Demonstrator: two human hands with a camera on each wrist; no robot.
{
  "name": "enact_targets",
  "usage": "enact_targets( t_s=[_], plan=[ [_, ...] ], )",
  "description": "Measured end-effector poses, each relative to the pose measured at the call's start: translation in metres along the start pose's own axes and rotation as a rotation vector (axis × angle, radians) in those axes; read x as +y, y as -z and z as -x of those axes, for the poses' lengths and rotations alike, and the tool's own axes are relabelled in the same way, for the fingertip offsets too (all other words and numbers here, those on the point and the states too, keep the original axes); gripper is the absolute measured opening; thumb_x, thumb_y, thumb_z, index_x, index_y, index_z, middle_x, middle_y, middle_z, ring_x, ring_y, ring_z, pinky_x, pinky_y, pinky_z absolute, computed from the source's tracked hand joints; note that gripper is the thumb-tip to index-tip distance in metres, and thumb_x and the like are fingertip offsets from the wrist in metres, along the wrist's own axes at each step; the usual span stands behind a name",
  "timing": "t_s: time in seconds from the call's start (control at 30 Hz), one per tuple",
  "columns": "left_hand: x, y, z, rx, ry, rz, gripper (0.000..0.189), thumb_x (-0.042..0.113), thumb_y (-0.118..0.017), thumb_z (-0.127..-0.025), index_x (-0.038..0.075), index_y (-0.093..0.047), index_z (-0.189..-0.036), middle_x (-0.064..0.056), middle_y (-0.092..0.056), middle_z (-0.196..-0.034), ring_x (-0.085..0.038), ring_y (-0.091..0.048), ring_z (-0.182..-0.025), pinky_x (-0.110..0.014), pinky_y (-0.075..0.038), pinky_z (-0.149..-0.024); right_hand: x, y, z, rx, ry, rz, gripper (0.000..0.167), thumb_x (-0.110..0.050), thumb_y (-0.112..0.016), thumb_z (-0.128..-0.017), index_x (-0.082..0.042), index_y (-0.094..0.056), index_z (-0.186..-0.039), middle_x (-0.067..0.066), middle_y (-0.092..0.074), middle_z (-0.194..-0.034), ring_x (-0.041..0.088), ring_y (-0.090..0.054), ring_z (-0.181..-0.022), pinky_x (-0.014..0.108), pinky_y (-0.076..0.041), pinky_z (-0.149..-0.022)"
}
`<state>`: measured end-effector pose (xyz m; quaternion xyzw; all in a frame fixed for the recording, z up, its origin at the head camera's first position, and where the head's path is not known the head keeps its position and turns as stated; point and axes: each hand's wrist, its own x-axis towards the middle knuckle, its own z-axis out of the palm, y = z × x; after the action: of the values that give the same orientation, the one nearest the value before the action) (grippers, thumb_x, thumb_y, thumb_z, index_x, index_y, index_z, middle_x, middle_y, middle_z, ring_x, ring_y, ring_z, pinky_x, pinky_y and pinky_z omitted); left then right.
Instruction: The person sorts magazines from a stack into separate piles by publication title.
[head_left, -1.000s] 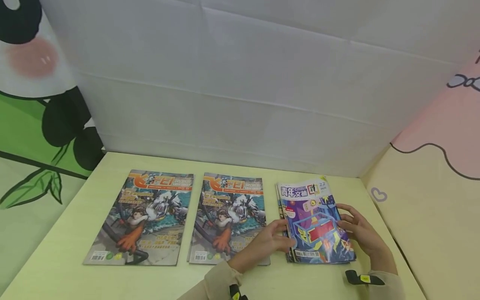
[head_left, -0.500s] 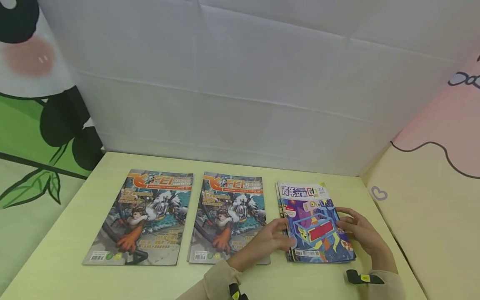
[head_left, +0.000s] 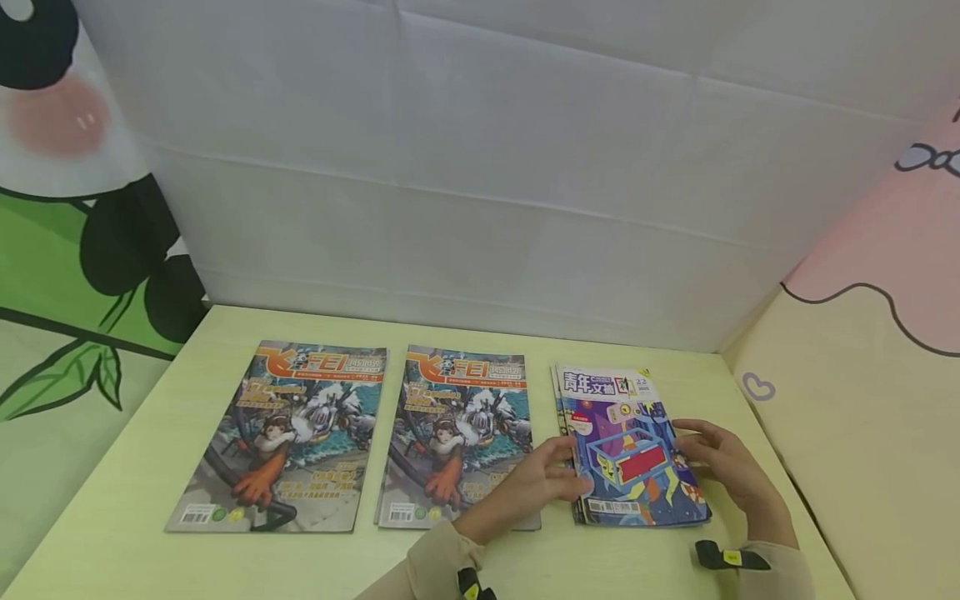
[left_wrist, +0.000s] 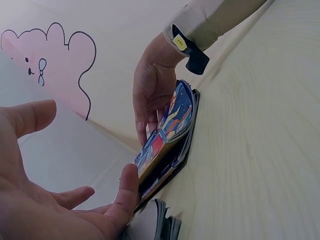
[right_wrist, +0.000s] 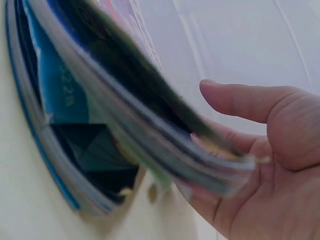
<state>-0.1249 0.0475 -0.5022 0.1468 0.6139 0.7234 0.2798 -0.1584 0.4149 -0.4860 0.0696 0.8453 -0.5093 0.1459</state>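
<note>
A small pile of magazines (head_left: 633,446) lies at the right of the table, a purple and blue cover on top. Along its left edge, my left hand (head_left: 542,482) touches the spine side with fingertips and thumb. My right hand (head_left: 726,467) is at the pile's right edge with loosely bent fingers. In the left wrist view, the left hand (left_wrist: 55,200) is spread beside the pile (left_wrist: 162,137). The right wrist view shows loose page edges of the magazines (right_wrist: 150,130) against the right hand (right_wrist: 285,185), whose thumb stands apart from the cover.
Two matching science-fiction magazine piles lie to the left: one at far left (head_left: 281,442) and one in the middle (head_left: 457,417), its lower corner behind my left forearm. A white sheet wall (head_left: 420,208) rises behind the table (head_left: 97,533). A printed panel (head_left: 847,417) borders the right side.
The top magazine's upper edge has come down, so its cover lies flatter and squarer on the pile. My right hand has shifted slightly down and right; the left has stayed put.
</note>
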Motion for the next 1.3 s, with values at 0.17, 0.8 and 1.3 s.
enact_targets(
  t_s=[0.17,0.8,1.3],
  plan=[
    [0.000,0.000,0.000,-0.001,0.003,0.006,0.072,0.017,-0.074,-0.105,0.009,-0.042,-0.169,-0.020,-0.044,-0.170,-0.039,-0.055,-0.146,-0.053,-0.057,-0.112,0.000,0.000,0.000,0.008,-0.008,0.012,0.060,-0.020,-0.061,-0.116,0.012,-0.041,-0.162,0.025,-0.072,-0.134,0.025,-0.077,-0.107,0.035,-0.064,-0.090],
    [0.003,0.003,0.001,0.006,-0.016,-0.043,0.074,0.022,-0.075,-0.105,0.009,-0.041,-0.170,-0.021,-0.044,-0.171,-0.042,-0.053,-0.149,-0.060,-0.053,-0.116,-0.004,-0.002,0.000,0.099,0.078,0.039,0.059,-0.018,-0.064,-0.114,0.013,-0.043,-0.160,0.024,-0.073,-0.126,0.013,-0.075,-0.099,0.029,-0.065,-0.088],
    [0.015,0.007,0.004,0.026,-0.043,-0.037,0.074,0.025,-0.077,-0.104,0.013,-0.044,-0.169,-0.017,-0.046,-0.171,-0.039,-0.054,-0.149,-0.060,-0.051,-0.117,-0.027,-0.020,0.002,0.170,0.201,0.091,0.050,-0.019,-0.064,-0.115,0.009,-0.053,-0.156,0.020,-0.076,-0.117,0.015,-0.075,-0.097,0.028,-0.065,-0.086]
  ],
)
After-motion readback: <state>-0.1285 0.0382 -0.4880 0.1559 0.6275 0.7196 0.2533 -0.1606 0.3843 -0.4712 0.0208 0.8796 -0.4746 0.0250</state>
